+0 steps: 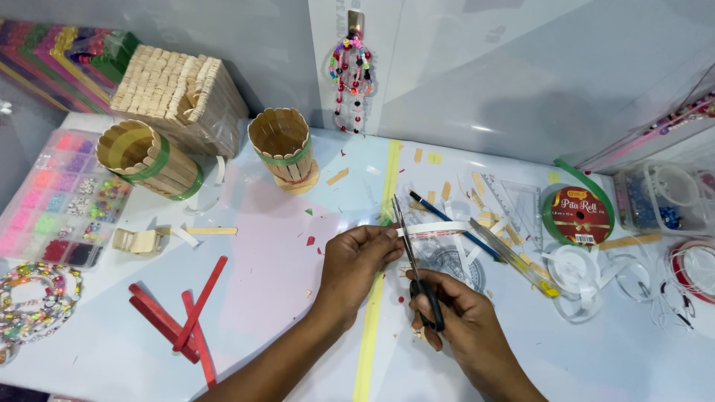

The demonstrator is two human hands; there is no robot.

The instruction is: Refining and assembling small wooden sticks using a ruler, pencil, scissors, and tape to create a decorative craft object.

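Head view | my left hand (357,260) pinches a white strip (439,229) taut above the counter (283,313) | my right hand (450,313) grips black scissors (413,257), blades parted around it | best cut: strip kept flat, blades square across.

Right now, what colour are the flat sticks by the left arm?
Red sticks, clearest in the head view.

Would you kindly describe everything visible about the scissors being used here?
The scissors have narrow, metal-looking blades and dark handles. The right hand grips the handles, fingers through the loops, with the blades pointing away from the person and slightly parted. They close on a white strip whose near end the left hand pinches. They are held above the white table, beside a yellow-green line.
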